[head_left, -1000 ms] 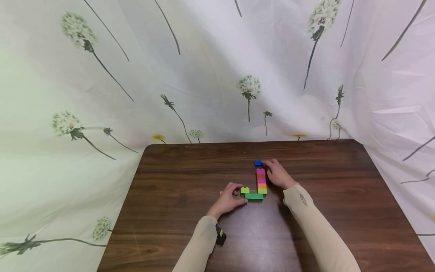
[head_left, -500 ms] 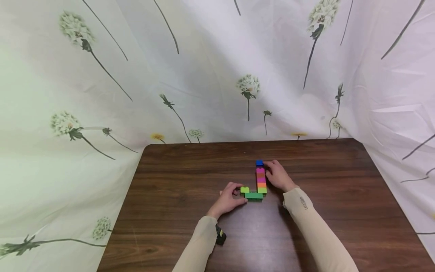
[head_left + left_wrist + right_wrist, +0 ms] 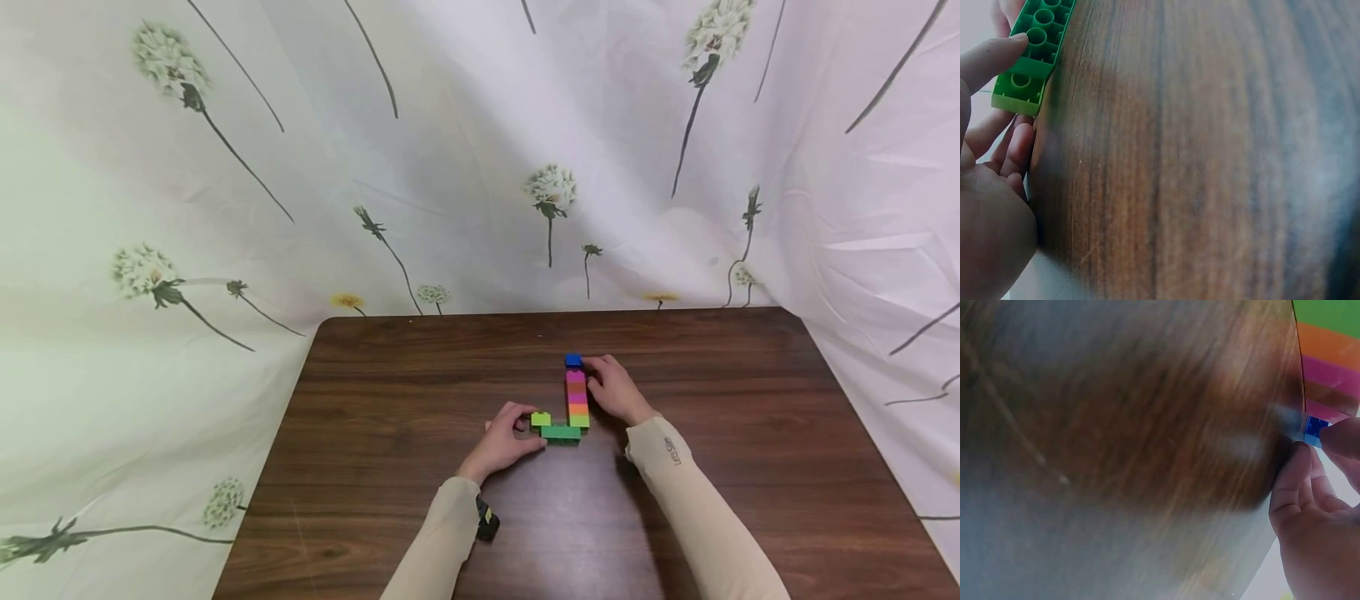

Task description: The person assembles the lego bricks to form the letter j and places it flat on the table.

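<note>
In the head view, my left hand (image 3: 501, 443) holds a long green toy building brick (image 3: 560, 433) joined to a lime brick (image 3: 540, 419). The left wrist view shows the thumb against the hollow, tube-lined side of the green brick (image 3: 1037, 39), with fingers behind the lime brick (image 3: 1015, 102). Beyond stands a column of bricks (image 3: 577, 398) in pink, brown, orange and lime, its lime end beside the green brick. Just past its pink end, my right hand (image 3: 617, 388) pinches a small blue brick (image 3: 573, 360). Fingers partly cover the blue brick (image 3: 1315, 429) in the right wrist view.
Everything lies on a dark wood-grain table (image 3: 390, 400) with rounded far corners. A pale curtain (image 3: 465, 167) printed with dandelions hangs behind and to both sides. A black device (image 3: 487, 520) is strapped at the left wrist.
The blue brick has shifted slightly right with my right hand's fingers, coming in line with the column's pink end. My left hand and the bricks it holds stay where they were.
</note>
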Tool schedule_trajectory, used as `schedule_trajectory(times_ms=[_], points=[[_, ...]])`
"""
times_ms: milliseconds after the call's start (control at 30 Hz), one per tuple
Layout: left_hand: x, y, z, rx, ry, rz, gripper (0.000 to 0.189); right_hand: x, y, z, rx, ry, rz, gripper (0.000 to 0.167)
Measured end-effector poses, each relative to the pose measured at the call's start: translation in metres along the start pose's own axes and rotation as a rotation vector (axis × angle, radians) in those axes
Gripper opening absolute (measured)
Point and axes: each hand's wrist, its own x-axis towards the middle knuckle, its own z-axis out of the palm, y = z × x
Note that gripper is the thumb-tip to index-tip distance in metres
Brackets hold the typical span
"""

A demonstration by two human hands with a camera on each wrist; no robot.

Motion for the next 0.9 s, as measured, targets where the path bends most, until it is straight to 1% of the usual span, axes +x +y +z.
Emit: schedule_trajectory(times_ms=[233, 333, 467, 567, 667, 767, 833, 900], points=[[-0.001, 0.003, 0.002, 0.021, -0.003, 0.0, 0.051, -0.002, 0.0, -0.001, -0.01, -0.013, 0.004, 0.041], [-0.002, 0.003, 0.003, 0.026, -0.005, -0.009, 0.051, -0.004, 0.001, -0.002, -0.005, -0.009, 0.01, 0.041], [-0.004, 0.002, 0.004, 0.005, -0.006, -0.018, 0.054, -0.008, 0.002, -0.004, -0.005, 0.006, 0.007, 0.041], [-0.01, 0.001, 0.0, -0.018, -0.013, -0.01, 0.055, -0.015, 0.003, -0.004, -0.003, 0.017, 0.0, 0.04], [-0.018, -0.002, -0.01, -0.026, -0.03, 0.009, 0.054, -0.022, 0.006, -0.005, 0.004, 0.031, -0.009, 0.037], [-0.029, -0.006, -0.026, 0.002, -0.037, 0.049, 0.048, -0.03, 0.008, -0.011, 0.007, 0.021, -0.024, 0.031], [-0.037, -0.01, -0.041, 0.042, -0.04, 0.089, 0.041, -0.037, 0.009, -0.019, -0.023, -0.012, -0.047, 0.024], [-0.043, -0.016, -0.059, 0.124, -0.04, 0.129, 0.031, -0.044, 0.01, -0.031, -0.063, -0.065, -0.069, 0.015]])
